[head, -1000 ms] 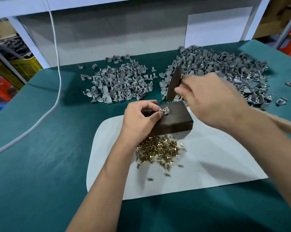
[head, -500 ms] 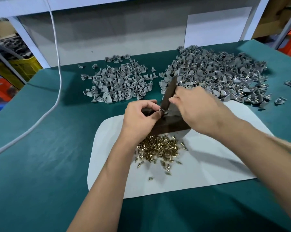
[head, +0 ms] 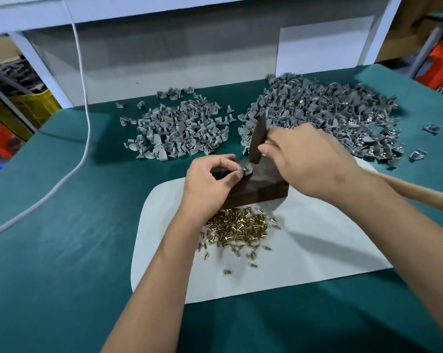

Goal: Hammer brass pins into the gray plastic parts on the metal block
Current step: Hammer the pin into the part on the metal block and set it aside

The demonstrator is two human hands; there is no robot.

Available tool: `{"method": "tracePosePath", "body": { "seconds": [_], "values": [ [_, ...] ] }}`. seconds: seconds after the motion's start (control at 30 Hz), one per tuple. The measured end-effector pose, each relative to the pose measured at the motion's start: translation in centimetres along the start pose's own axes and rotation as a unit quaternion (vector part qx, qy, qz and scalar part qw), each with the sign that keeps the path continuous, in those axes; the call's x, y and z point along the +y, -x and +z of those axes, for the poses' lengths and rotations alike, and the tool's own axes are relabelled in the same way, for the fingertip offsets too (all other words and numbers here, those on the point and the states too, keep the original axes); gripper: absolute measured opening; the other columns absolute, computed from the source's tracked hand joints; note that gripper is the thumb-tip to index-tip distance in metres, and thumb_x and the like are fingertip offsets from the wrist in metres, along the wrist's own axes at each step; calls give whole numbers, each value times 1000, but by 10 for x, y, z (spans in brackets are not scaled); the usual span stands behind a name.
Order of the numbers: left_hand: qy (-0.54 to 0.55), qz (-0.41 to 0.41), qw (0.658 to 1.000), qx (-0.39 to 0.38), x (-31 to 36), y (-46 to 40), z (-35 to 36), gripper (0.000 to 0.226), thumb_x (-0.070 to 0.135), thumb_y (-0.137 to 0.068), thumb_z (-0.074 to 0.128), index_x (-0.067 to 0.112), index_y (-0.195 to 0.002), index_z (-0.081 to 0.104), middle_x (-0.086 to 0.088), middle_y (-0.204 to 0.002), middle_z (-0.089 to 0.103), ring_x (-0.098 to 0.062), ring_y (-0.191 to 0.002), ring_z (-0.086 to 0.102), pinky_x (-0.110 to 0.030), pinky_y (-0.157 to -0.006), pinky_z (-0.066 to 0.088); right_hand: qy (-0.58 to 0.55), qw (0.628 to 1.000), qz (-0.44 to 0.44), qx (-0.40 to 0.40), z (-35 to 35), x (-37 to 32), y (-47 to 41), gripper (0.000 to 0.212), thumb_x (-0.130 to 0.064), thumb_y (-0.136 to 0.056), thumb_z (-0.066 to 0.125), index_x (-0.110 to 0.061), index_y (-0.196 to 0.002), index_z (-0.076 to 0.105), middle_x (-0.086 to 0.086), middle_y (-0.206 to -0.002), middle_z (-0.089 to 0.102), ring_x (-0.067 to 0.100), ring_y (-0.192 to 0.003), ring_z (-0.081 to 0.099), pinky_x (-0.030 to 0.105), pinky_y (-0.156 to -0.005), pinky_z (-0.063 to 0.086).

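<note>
Two piles gray parts [head: 179, 128] far side of tabletop, which one's done unclear; left hand [head: 210, 182] pinches one part [head: 246, 170] on metal block [head: 261, 189], right hand [head: 309, 161] grips hammer [head: 257, 138] just above, plenty brass pins [head: 238, 228] left

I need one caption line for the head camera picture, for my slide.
Left hand holds a gray part on the metal block; right hand grips the hammer above it.

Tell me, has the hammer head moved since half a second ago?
Yes. The hammer head has lifted slightly off the metal block; its lower end now sits just above the gray part that the left hand pinches.
</note>
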State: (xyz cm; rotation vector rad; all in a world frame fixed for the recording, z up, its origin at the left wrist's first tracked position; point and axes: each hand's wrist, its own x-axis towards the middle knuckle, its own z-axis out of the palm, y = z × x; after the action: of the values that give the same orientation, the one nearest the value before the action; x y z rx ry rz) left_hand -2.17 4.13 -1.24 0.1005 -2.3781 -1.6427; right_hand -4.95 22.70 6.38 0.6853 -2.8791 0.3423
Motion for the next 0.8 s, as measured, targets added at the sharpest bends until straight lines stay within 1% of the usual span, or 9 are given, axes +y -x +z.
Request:
{"method": "tracePosePath", "body": {
  "seconds": [0.1, 0.17, 0.33, 0.4, 0.5, 0.57, 0.7, 0.77, 0.8],
  "values": [
    [21, -9, 1000, -1, 0, -1, 0, 19, 11, -87, 79, 25, -75, 75, 4, -119, 73, -3, -106, 69, -26, -98, 50, -71, 996, 21, 40, 0, 13, 2, 24, -41, -107, 43, -23, -96, 55, 2, -73, 56, 31, -66, 55, 37, -61, 42],
    [33, -20, 999, -1, -1, -1, -1, 15, 10, -88, 78, 20, -78, 77, 5, -119, 74, -4, -108, 68, -31, -102, 51, -93, 994, 28, 46, -2, 21, 3, 26, -40, -107, 45, -22, -92, 55, 3, -68, 56, 29, -61, 55, 36, -57, 40],
    [47, -37, 998, -3, 1, 0, -1, 14, 9, -89, 77, 18, -77, 78, 8, -119, 73, 0, -104, 68, -32, -102, 51, -106, 993, 22, 41, -1, 24, 6, 29, -39, -106, 46, -18, -90, 57, 3, -66, 56, 28, -58, 51, 35, -57, 36],
    [49, -37, 998, -4, 2, 0, -1, 14, 8, -89, 76, 17, -77, 77, 5, -120, 73, -1, -105, 68, -33, -103, 52, -120, 992, 16, 37, 1, 21, 7, 28, -39, -105, 47, -19, -88, 56, 2, -66, 55, 27, -59, 51, 36, -57, 37],
    [57, -37, 998, -5, 5, 1, -1, 16, 6, -89, 75, 16, -77, 77, 3, -119, 73, -3, -104, 69, -34, -101, 54, -114, 993, 0, 24, 5, 12, 10, 28, -41, -105, 47, -22, -84, 52, 1, -70, 58, 31, -66, 56, 39, -61, 43],
    [59, -35, 998, -7, 6, 2, -2, 15, 5, -89, 74, 14, -77, 76, 3, -118, 74, -4, -103, 70, -34, -99, 55, -106, 994, -4, 22, 8, 8, 11, 26, -42, -105, 46, -23, -87, 54, 1, -74, 61, 31, -71, 58, 39, -62, 46],
    [67, -37, 997, -6, 7, 1, -3, 19, 4, -90, 73, 15, -75, 75, 2, -118, 74, -9, -106, 70, -37, -100, 55, -109, 994, -2, 21, 11, 5, 13, 28, -42, -105, 45, -21, -89, 56, 0, -76, 62, 30, -72, 60, 42, -64, 51],
    [70, -40, 997, -7, 7, 1, -3, 20, 4, -91, 72, 16, -75, 75, 3, -118, 74, -9, -106, 70, -37, -100, 54, -111, 994, 0, 20, 12, 5, 12, 28, -43, -105, 45, -22, -90, 57, -1, -76, 62, 30, -73, 60, 43, -64, 52],
    [71, -41, 997, -7, 7, 1, -2, 20, 5, -91, 72, 16, -74, 74, 3, -118, 74, -9, -106, 70, -36, -100, 54, -110, 994, 3, 21, 12, 5, 12, 28, -43, -105, 45, -22, -91, 57, -1, -76, 62, 30, -73, 60, 42, -63, 51]
  ]
}}
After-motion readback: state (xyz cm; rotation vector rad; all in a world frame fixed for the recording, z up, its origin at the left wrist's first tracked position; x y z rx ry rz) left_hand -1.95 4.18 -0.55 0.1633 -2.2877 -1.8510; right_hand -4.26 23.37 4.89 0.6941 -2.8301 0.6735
